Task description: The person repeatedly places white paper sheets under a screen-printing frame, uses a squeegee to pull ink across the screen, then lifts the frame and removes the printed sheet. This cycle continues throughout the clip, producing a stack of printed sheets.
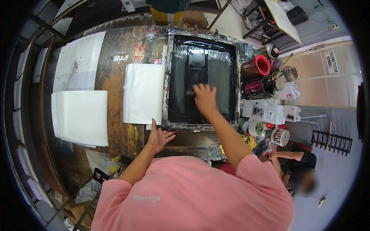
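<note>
A screen-printing frame (166, 82) with a worn, paint-crusted rim lies on the table, its mesh (221, 77) coated in glossy black ink. Over the middle of that mesh my right hand (205, 99) is closed, fingers curled on a dark squeegee (190, 92) mostly hidden beneath them. My left hand (158, 139) is open at the frame's near left corner, fingers spread and palm partly up. Its thumb points at the near edge of a stack of white sheets (143, 94), which lies along the frame's left side.
Another white stack (79, 118) lies farther left on the stained wooden table (115, 77). Ink cans, a red tub (262, 65) and white plastic jugs (264, 110) crowd the frame's right side. Racks (32, 104) stand at far left. Another person (302, 169) is at lower right.
</note>
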`<state>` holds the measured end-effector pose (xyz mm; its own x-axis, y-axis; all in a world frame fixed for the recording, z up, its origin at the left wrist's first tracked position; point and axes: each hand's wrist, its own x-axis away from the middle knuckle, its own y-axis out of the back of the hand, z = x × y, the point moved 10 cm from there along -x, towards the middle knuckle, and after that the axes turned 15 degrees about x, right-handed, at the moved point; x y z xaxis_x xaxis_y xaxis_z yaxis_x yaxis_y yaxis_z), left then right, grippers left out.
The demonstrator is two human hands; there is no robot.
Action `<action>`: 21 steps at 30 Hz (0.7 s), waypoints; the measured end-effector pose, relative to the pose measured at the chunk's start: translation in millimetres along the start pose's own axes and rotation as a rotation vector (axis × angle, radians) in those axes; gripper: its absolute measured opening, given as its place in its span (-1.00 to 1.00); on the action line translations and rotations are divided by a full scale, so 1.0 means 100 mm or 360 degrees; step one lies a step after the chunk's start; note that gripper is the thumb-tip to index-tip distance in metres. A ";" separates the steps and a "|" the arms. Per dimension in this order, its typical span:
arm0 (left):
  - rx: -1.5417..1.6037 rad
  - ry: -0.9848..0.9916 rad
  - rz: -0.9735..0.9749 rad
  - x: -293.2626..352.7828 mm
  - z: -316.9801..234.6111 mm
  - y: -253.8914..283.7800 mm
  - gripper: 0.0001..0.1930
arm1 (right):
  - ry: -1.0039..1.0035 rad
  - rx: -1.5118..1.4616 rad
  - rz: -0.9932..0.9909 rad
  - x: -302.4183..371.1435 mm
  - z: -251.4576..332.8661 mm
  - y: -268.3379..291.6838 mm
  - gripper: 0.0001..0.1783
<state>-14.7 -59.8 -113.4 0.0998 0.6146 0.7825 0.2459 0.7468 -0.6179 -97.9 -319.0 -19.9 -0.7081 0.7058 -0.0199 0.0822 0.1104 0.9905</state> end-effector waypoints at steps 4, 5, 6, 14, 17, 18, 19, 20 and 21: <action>-0.0052 0.0074 0.0078 0.08 -0.02 -0.13 0.32 | -0.0065 0.0068 -0.0013 -0.91 -0.34 -0.07 -0.48; -0.0055 0.0074 0.0090 0.10 -0.04 -0.19 0.32 | -0.0038 0.0049 0.0031 -1.03 -0.37 -0.09 -0.49; -0.0057 0.0073 0.0080 0.10 -0.04 -0.20 0.32 | -0.0018 0.0030 0.0076 -1.09 -0.41 -0.10 -0.50; -0.0182 -0.0073 0.0185 0.35 -0.05 -0.33 0.29 | 0.0224 0.0061 0.0315 0.50 0.10 0.35 -0.41; -0.0250 -0.0199 0.0278 0.61 -0.11 -0.57 0.21 | 0.0088 -0.0073 0.0335 0.91 0.17 0.87 -0.37; -0.0298 -0.0278 0.0384 0.75 -0.17 -0.73 0.18 | 0.0039 -0.0055 0.0180 0.92 0.16 1.16 -0.37; -0.0345 -0.0363 0.0486 0.89 -0.24 -0.91 0.14 | -0.0004 -0.0042 0.0023 0.88 0.12 1.45 -0.37; -0.0389 -0.0445 0.0593 1.00 -0.31 -1.06 0.11 | -0.0049 -0.0021 -0.0131 0.83 0.07 1.73 -0.36; -0.0361 -0.0554 0.0785 1.11 -0.39 -1.20 -0.03 | -0.0060 -0.0028 -0.0337 0.74 0.02 2.01 -0.39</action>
<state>4.8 -90.8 50.6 -0.0559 0.9470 0.3163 0.4523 0.3064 -0.8376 -132.9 -243.2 177.3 -0.6814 0.6939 -0.2327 -0.0783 0.2469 0.9659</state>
